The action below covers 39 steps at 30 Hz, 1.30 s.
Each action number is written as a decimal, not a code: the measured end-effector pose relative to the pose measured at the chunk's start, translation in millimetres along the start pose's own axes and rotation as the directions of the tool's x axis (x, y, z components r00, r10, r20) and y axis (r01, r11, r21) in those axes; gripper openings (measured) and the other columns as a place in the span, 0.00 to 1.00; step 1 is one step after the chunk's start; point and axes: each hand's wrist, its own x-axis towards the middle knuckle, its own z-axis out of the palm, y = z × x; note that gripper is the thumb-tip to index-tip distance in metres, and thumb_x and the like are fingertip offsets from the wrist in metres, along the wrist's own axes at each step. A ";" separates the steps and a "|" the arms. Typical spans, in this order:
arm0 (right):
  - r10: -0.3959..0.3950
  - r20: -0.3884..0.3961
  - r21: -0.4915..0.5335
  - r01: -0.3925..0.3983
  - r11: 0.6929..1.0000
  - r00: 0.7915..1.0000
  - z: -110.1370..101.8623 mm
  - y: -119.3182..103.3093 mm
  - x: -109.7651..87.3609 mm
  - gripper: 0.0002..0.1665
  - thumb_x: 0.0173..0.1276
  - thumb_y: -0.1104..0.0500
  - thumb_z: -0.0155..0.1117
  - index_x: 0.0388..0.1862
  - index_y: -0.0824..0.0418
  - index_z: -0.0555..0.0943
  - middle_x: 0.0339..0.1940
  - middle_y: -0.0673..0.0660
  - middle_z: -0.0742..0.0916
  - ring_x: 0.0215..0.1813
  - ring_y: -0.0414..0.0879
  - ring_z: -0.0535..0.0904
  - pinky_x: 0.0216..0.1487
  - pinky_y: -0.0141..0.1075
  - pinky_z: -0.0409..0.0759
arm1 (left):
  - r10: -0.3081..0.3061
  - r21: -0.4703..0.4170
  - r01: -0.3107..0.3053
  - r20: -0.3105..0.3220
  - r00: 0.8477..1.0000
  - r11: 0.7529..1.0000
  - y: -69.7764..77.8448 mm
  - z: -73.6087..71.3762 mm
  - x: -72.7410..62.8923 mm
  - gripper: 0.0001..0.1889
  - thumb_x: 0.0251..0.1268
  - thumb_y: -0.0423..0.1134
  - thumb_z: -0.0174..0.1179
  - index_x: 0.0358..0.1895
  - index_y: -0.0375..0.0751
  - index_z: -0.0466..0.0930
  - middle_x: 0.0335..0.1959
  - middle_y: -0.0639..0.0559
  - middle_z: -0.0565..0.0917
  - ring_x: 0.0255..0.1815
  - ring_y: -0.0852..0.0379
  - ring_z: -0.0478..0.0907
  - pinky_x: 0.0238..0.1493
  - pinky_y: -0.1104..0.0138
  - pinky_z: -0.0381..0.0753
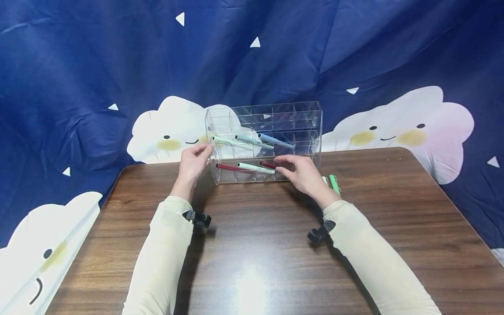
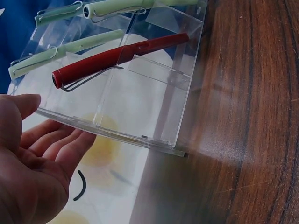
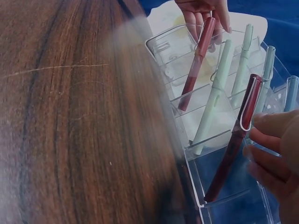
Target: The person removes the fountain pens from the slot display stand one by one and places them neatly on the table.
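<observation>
A clear acrylic pen rack (image 1: 271, 178) stands at the back of the table with several clipped pens lying across its tiers. My left hand (image 1: 194, 164) holds the rack's left side, thumb on one side of the edge panel and fingers (image 2: 70, 144) on the other. A dark red pen (image 3: 233, 135) rests slanted in the lower tier. Beside its clip are the slightly bent, parted fingertips of my right hand (image 1: 301, 173); no finger wraps round the pen in the right wrist view. Left of it lie a pale green pen (image 1: 256, 168) and a red pen (image 2: 98, 65).
Higher up, the rack carries a light green pen (image 1: 232, 143), a grey-green pen (image 1: 253, 141) and a blue pen (image 1: 275, 140). On the table behind my right wrist lie a green pen (image 1: 334, 183) and a whitish pen (image 1: 324, 180). A blue cloud-print curtain (image 1: 252, 65) hangs behind.
</observation>
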 end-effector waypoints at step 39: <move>-0.081 -0.174 0.082 0.096 0.992 0.981 14.4 -1.6 0.8 0.15 0.72 0.64 0.76 0.56 0.61 0.91 0.55 0.60 0.93 0.61 0.60 0.89 0.64 0.55 0.85 | 0.030 0.006 -0.030 -0.012 0.999 1.000 -4.9 -0.8 2.6 0.24 0.82 0.44 0.63 0.69 0.30 0.81 0.64 0.28 0.86 0.61 0.39 0.86 0.42 0.80 0.87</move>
